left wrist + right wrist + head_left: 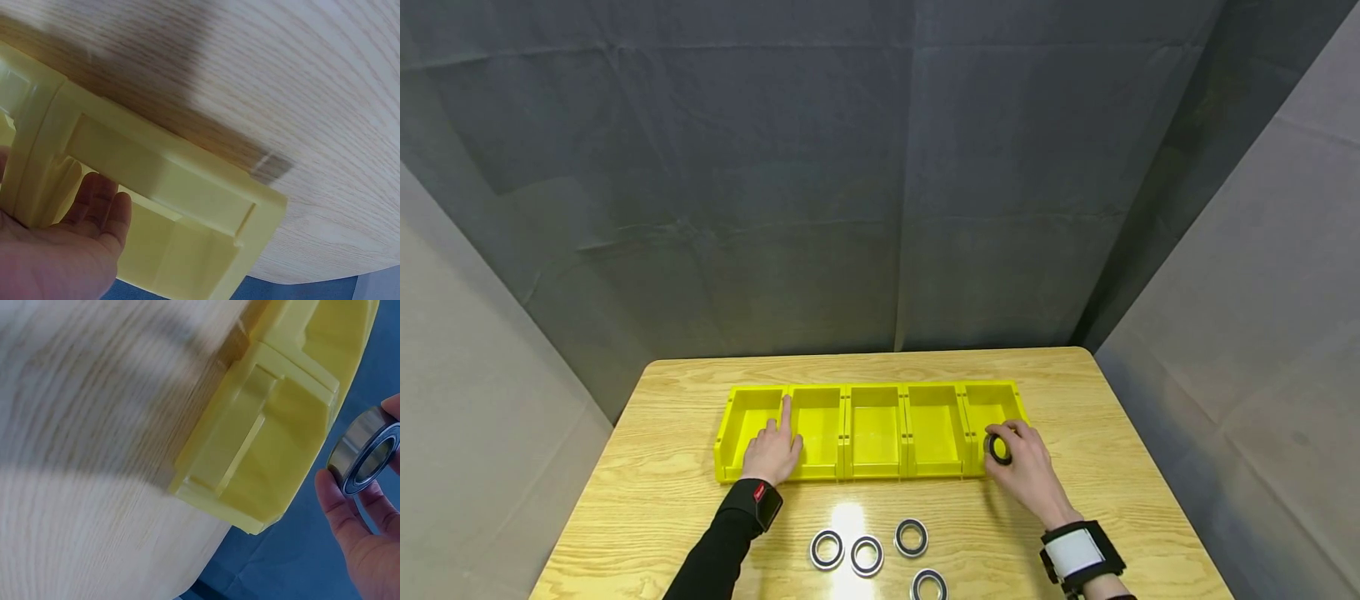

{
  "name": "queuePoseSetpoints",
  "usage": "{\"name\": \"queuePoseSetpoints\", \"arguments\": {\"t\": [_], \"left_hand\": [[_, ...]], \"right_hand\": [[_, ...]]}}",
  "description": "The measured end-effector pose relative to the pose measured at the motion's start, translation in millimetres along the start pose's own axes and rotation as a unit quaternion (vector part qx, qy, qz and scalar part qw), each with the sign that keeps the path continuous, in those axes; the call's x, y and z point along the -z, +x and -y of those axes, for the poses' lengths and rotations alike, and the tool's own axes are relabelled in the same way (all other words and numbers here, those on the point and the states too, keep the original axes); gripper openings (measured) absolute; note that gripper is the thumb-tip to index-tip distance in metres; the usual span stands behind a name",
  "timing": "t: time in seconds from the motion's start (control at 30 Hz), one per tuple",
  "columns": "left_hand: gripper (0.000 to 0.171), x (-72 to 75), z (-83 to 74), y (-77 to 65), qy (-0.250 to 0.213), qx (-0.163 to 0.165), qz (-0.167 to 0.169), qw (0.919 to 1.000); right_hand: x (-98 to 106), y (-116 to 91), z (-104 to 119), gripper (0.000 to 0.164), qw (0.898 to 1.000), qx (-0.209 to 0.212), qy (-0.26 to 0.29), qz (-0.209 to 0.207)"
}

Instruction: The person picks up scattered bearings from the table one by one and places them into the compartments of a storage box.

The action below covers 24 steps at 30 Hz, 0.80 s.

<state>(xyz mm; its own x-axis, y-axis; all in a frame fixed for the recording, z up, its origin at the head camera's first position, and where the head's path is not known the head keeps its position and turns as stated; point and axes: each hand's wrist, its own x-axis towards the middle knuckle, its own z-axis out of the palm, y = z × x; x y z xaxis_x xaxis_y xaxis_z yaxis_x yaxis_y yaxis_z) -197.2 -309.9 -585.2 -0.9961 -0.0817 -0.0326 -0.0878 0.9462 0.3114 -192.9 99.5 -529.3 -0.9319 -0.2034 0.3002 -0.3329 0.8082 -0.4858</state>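
The hands are found well apart, one toward each end of the bin row. By the right hand (1026,472), a bearing (355,448) is pinched at its rim between thumb and fingers. The bearing is held raised on edge, its open face showing to the head view, and it is seen in line with the near edge of the rightmost bin (991,400). In the right wrist view it appears apart from that bin; the exact height cannot be told. The rightmost bin is beyond the bearing, away from the person, and is much nearer to the right hand.

The left hand (772,450) is empty of any bearing. Its index finger is laid out straight along the wall between the leftmost bin (752,408) and the next; its other fingers are loosely bent over the leftmost bin.

The row's long axis is set left to right across the table (1075,417). On the near side, between the forearms, four loose bearings (815,550) are laid flat, untouched by either hand.
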Motion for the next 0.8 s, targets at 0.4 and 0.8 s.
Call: {"name": "queuePoseSetpoints", "arguments": {"t": [0.4, 0.8], "left_hand": [[0.075, 0.8, -0.7, -0.2, -0.003, 0.003, 0.005, 1.0000], [0.076, 2.2, -1.2, -1.4, -0.003, 0.003, 0.006, 1.0000]], "right_hand": [[-6.2, 19.5, -3.0, 0.037, 1.000, -0.015, 0.007, 0.023], [-10.2, 34.8, -5.5, 0.038, 0.999, -0.027, 0.010, 0.037]]}}
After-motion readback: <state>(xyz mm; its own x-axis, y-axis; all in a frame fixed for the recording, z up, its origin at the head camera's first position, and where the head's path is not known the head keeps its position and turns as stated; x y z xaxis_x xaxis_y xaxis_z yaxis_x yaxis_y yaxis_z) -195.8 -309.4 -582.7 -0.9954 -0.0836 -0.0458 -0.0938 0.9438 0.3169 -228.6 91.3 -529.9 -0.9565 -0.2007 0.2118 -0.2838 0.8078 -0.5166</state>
